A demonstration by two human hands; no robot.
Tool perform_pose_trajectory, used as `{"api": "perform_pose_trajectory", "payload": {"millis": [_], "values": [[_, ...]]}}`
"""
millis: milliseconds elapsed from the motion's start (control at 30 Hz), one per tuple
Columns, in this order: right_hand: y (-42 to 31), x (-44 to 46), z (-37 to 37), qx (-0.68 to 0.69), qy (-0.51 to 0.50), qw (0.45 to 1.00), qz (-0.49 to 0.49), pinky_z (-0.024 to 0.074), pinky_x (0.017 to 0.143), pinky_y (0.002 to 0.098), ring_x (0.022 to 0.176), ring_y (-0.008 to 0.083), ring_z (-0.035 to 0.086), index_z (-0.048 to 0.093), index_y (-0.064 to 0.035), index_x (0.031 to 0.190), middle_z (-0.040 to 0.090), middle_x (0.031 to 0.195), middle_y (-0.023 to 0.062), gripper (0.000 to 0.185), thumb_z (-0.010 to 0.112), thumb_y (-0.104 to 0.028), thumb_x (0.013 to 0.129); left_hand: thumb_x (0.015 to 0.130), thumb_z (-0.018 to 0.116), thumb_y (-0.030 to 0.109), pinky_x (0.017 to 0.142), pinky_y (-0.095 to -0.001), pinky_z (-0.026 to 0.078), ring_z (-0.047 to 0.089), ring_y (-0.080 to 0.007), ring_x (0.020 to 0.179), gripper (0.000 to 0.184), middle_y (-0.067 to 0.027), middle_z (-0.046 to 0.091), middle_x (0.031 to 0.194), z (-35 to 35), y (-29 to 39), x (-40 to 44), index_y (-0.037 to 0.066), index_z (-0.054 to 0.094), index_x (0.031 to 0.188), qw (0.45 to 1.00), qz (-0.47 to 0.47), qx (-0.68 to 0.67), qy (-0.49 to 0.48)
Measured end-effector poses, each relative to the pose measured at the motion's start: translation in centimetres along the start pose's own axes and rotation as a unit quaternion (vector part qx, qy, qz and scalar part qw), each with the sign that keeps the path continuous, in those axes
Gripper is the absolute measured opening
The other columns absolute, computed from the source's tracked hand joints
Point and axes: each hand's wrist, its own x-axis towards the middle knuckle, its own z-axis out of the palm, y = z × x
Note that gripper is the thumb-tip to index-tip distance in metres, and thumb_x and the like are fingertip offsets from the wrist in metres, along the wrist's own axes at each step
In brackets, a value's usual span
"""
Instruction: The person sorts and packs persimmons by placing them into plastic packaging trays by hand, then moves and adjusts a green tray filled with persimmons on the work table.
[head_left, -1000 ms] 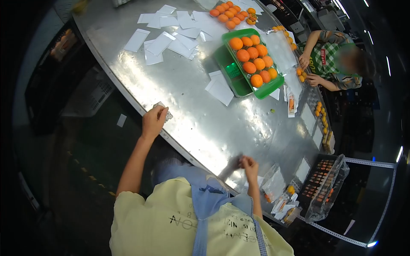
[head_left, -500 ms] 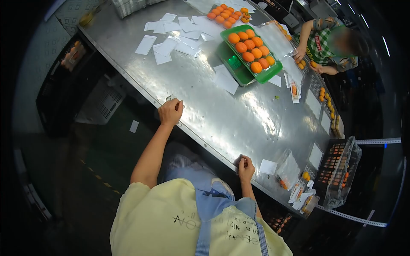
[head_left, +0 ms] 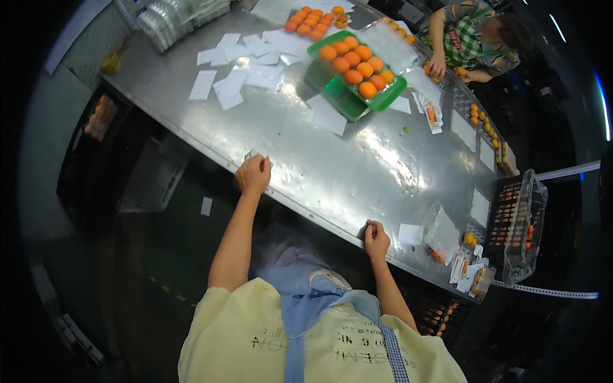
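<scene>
My left hand [head_left: 253, 174] rests curled at the near edge of the metal table [head_left: 306, 166], with a small, pale crumpled thing at its fingers that I cannot make out clearly. Further right, my right hand [head_left: 376, 239] lies closed on the same edge; whatever its fingers hold, if anything, is hidden. A white card [head_left: 410, 234] is just to its right. Up the table, a green tray [head_left: 391, 96] of orange fruit stands tilted on another green container. White cards [head_left: 201, 85] are scattered at the upper left.
Across the table, a person [head_left: 469, 38] in a green checked apron handles fruit. More orange fruit [head_left: 311, 22] sits at the top. A clear bag [head_left: 442, 233] and fruit packs lie at the right, beside a black crate [head_left: 504, 220]. Stacked clear trays [head_left: 172, 22] stand upper left.
The view has shifted. My right hand has drawn back to the table's edge, while my left hand stays at the edge. The person across the table has moved their hands among the fruit.
</scene>
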Motion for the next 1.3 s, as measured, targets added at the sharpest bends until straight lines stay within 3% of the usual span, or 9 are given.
{"api": "perform_pose_trajectory", "payload": {"millis": [100, 167, 267, 433, 633, 800, 900, 1200, 1300], "values": [[-0.2, 0.3, -0.1, 0.105, -0.038, 0.99, 0.083, 0.0436, 0.053, 0.0236, 0.055, 0.0086, 0.055, 0.067, -0.0041, 0.098, 0.059, 0.063, 0.0019, 0.014, 0.058, -0.012, 0.09, 0.085, 0.061, 0.029, 0.06, -0.0466, 0.044, 0.059, -0.0324, 0.07, 0.024, -0.0094, 0.06, 0.068, -0.1, -0.1, 0.0, 0.009, 0.057, 0.071, 0.999, 0.026, -0.005, -0.026], [-0.4, 1.8, -0.2, 0.219, -0.068, 0.961, 0.157, 0.0429, 0.053, 0.0212, 0.057, 0.0069, 0.055, 0.066, -0.0019, 0.099, 0.059, 0.066, 0.0013, 0.015, 0.056, -0.01, 0.092, 0.088, 0.058, 0.031, 0.064, -0.0418, 0.047, 0.062, -0.0283, 0.072, 0.023, -0.0091, 0.065, 0.075, -1.3, 1.0, 0.6, 0.009, 0.063, 0.086, 0.992, -0.052, -0.061, -0.095], [-0.7, 9.3, 0.3, 0.282, 0.002, 0.95, 0.138, 0.0465, 0.056, 0.0232, 0.063, 0.0093, 0.059, 0.065, -0.0027, 0.103, 0.063, 0.072, 0.0033, 0.018, 0.059, -0.015, 0.091, 0.091, 0.057, 0.034, 0.066, -0.0336, 0.049, 0.063, -0.0212, 0.072, 0.028, -0.008, 0.067, 0.085, -0.3, 0.7, 5.7, 0.009, 0.064, 0.103, 0.959, -0.137, -0.216, -0.119], [-7.7, 29.2, -1.4, 0.351, 0.064, 0.929, 0.097, 0.0512, 0.054, 0.0247, 0.064, 0.0125, 0.061, 0.06, 0.0024, 0.108, 0.062, 0.079, 0.0067, 0.022, 0.057, -0.012, 0.092, 0.093, 0.057, 0.026, 0.06, -0.0284, 0.046, 0.057, -0.0163, 0.065, 0.022, -0.0072, 0.063, 0.082, 1.1, 6.1, 22.1, 0.006, 0.063, 0.101, 0.964, 0.0, -0.257, -0.063], [-10.7, 42.6, 1.1, 0.238, -0.038, 0.956, 0.166, 0.0567, 0.056, 0.0295, 0.066, 0.0209, 0.069, 0.057, 0.0097, 0.112, 0.067, 0.09, 0.0172, 0.033, 0.057, -0.012, 0.087, 0.089, 0.058, 0.02, 0.068, -0.0357, 0.05, 0.063, -0.0286, 0.075, 0.02, -0.0122, 0.065, 0.093, 8.1, 11.2, 36.0, 0.005, 0.064, 0.102, 0.961, 0.162, -0.2, -0.103], [-12.9, 44.1, 1.8, 0.255, -0.13, 0.927, 0.242, 0.0577, 0.058, 0.0293, 0.066, 0.0224, 0.068, 0.053, 0.0126, 0.112, 0.066, 0.09, 0.0186, 0.035, 0.057, -0.011, 0.088, 0.088, 0.056, 0.017, 0.078, -0.0432, 0.049, 0.061, -0.036, 0.086, 0.019, -0.0167, 0.064, 0.093, 11.0, 14.6, 39.3, 0.004, 0.066, 0.097, 0.941, 0.182, -0.071, -0.274], [-12.9, 43.7, 2.4, 0.311, -0.13, 0.902, 0.271, 0.0583, 0.058, 0.0285, 0.068, 0.0222, 0.067, 0.05, 0.0117, 0.113, 0.064, 0.09, 0.0174, 0.034, 0.058, -0.011, 0.089, 0.087, 0.058, 0.017, 0.076, -0.0422, 0.05, 0.064, -0.0356, 0.084, 0.019, -0.0175, 0.067, 0.093, 12.8, 14.5, 39.8, 0.004, 0.068, 0.097, 0.956, 0.213, -0.09, -0.179], [-14.1, 43.9, 1.8, 0.312, -0.144, 0.894, 0.288, 0.0536, 0.054, 0.0265, 0.067, 0.0196, 0.066, 0.051, 0.0098, 0.109, 0.065, 0.084, 0.0138, 0.033, 0.061, -0.012, 0.086, 0.085, 0.056, 0.021, 0.079, -0.044, 0.05, 0.063, -0.0361, 0.09, 0.024, -0.0202, 0.067, 0.092, 15.0, 16.3, 41.5, 0.002, 0.068, 0.094, 0.921, 0.182, -0.04, -0.343], [-13.2, 43.9, 2.2, 0.335, -0.137, 0.892, 0.27, 0.0485, 0.051, 0.0261, 0.063, 0.0173, 0.064, 0.051, 0.0089, 0.106, 0.064, 0.08, 0.0123, 0.031, 0.061, -0.011, 0.085, 0.084, 0.057, 0.021, 0.073, -0.0417, 0.051, 0.066, -0.0326, 0.077, 0.026, -0.0204, 0.067, 0.084, 15.8, 16.0, 42.3, -0.001, 0.067, 0.092, 0.909, 0.147, -0.088, -0.381]]}}
